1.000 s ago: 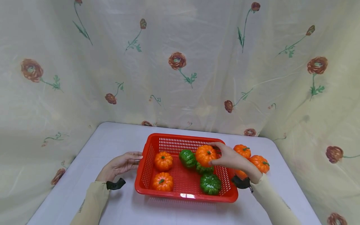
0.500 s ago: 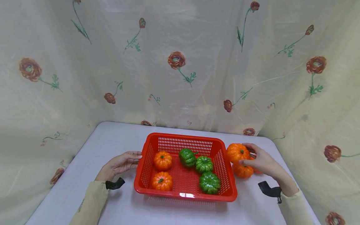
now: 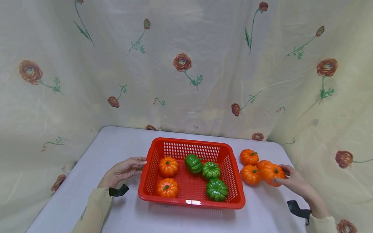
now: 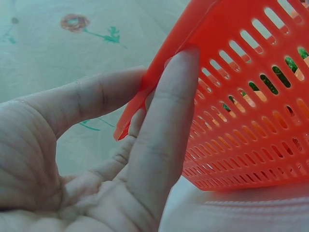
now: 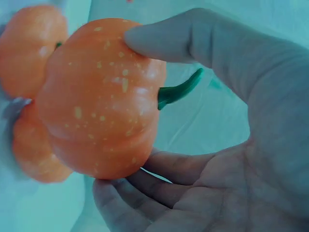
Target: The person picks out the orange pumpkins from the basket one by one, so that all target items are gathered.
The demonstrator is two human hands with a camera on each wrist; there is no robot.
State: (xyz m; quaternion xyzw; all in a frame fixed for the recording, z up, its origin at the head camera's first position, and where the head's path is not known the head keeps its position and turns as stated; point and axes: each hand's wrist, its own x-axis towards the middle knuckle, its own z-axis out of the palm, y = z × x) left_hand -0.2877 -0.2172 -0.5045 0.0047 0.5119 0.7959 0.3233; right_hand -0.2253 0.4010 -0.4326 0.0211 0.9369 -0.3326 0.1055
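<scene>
My right hand (image 3: 295,183) holds an orange toy pumpkin (image 3: 272,174) over the table's right side. In the right wrist view, the thumb lies on one side of that pumpkin (image 5: 101,101) and the fingertips on the other, its green stem (image 5: 181,90) toward the palm. At the left, my left hand (image 3: 123,170) pinches the rim of a red plastic basket (image 3: 169,200) between thumb and fingers, as the left wrist view shows. Inside the basket are two orange pumpkins (image 3: 168,166) on the left and three green ones (image 3: 217,190) on the right.
Right of the basket, more orange pumpkins (image 3: 250,175) sit close together on the white table (image 3: 125,139); the held one partly covers one of them. A flowered curtain (image 3: 186,97) hangs behind the table and along both sides.
My right hand has carried the orange pumpkin from over the basket rightward, past its right rim, to the far side of the loose pumpkins. The left hand stays on the rim.
</scene>
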